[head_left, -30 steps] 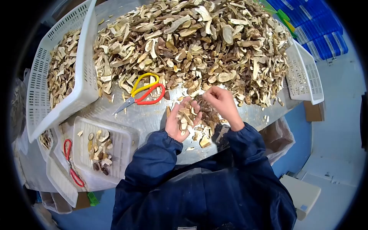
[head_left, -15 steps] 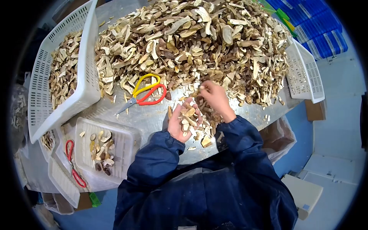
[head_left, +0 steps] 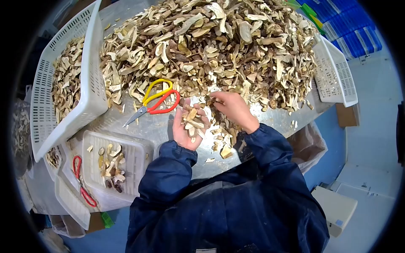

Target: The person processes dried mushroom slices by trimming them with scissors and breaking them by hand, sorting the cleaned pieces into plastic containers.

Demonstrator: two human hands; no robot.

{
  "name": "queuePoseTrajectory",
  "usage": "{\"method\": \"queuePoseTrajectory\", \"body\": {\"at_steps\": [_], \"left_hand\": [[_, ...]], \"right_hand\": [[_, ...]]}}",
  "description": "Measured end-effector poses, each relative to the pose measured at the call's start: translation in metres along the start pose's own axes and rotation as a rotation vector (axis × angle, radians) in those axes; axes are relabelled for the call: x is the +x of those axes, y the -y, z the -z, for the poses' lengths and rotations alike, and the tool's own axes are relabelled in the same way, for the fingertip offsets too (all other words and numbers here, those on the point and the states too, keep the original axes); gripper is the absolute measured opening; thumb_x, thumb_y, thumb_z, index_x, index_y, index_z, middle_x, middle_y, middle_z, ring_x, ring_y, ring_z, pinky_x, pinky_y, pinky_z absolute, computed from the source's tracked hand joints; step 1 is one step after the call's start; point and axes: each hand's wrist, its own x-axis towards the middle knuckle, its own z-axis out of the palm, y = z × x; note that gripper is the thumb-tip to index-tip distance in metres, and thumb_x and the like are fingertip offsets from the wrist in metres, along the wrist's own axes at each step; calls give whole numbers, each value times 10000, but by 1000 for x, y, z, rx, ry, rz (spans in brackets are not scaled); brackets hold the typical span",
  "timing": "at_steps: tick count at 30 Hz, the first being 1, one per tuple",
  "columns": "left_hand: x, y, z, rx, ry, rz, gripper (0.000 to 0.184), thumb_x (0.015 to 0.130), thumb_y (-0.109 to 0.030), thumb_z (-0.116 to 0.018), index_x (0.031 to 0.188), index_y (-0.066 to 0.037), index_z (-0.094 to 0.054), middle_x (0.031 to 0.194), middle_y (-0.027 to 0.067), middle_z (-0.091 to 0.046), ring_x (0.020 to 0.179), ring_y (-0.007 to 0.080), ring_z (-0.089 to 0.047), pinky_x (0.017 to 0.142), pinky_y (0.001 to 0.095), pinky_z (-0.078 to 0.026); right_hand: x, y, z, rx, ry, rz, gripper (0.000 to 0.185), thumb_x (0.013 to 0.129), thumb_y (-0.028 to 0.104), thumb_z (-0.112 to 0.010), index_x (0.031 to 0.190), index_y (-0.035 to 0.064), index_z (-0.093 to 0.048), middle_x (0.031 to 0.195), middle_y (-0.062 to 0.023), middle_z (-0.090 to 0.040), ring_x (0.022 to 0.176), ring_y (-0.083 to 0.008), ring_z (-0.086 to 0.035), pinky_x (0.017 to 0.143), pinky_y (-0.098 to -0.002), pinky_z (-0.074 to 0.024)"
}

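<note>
My left hand (head_left: 187,131) is palm up, fingers curled around several dried mushroom slices (head_left: 193,123). Just right of it, my right hand (head_left: 233,109) reaches palm down to the near edge of a large heap of dried mushroom slices (head_left: 202,55). Its fingertips are pinched together; what lies between them is too small to make out. Smaller mushroom pieces (head_left: 225,151) lie scattered on the metal table (head_left: 206,166) beneath both hands. Left of my left hand rest scissors with one yellow and one red handle (head_left: 158,99), blades pointing toward me.
A tall white perforated basket (head_left: 96,84) of slices stands at left, another white basket (head_left: 344,80) at right. A clear tray (head_left: 137,168) with a few pieces and red-handled scissors (head_left: 77,173) are at lower left. Blue crates (head_left: 356,42) are stacked at back right.
My left hand has shifted left and slightly up, still holding its slices. My right hand has moved slightly left along the heap's edge, fingertips still together.
</note>
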Motion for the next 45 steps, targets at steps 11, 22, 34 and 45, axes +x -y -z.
{"method": "queuePoseTrajectory", "body": {"at_steps": [11, 22, 34, 45], "left_hand": [[1, -1, 1, -6, -2, 0, 349, 944, -370, -502, 1249, -207, -548, 1080, 72, -559, 953, 209, -557, 815, 372, -487], [0, -1, 1, 27, 10, 13, 342, 942, -366, -509, 1240, -207, -559, 1092, 65, -561, 959, 200, -558, 819, 369, -485], [1, 2, 8, 53, 12, 101, 339, 951, -373, -491, 1247, -219, -548, 1105, 77, -554, 990, 232, -565, 890, 411, -482], [2, 2, 15, 61, 51, 156, 345, 957, -374, -485, 1250, -201, -536, 1133, 84, -561, 993, 234, -565, 898, 406, -480]], "right_hand": [[-27, -43, 35, 1527, 9, -428, 51, 895, 148, -579, 889, 98, -588, 617, 11, -545, 422, -46, -417, 340, -195, -247], [-15, 5, 1, -61, -14, -256, 223, 797, 253, -674, 840, 42, -618, 690, -98, -638, 614, -247, -617, 544, -351, -481], [-33, -41, 46, 494, -78, -471, 91, 849, 163, -636, 905, 92, -622, 663, 27, -560, 497, -48, -478, 421, -197, -358], [-51, -35, 29, 951, 49, -470, 198, 881, 154, -582, 1008, 2, -585, 597, -49, -553, 442, -118, -504, 407, -244, -378]]}}
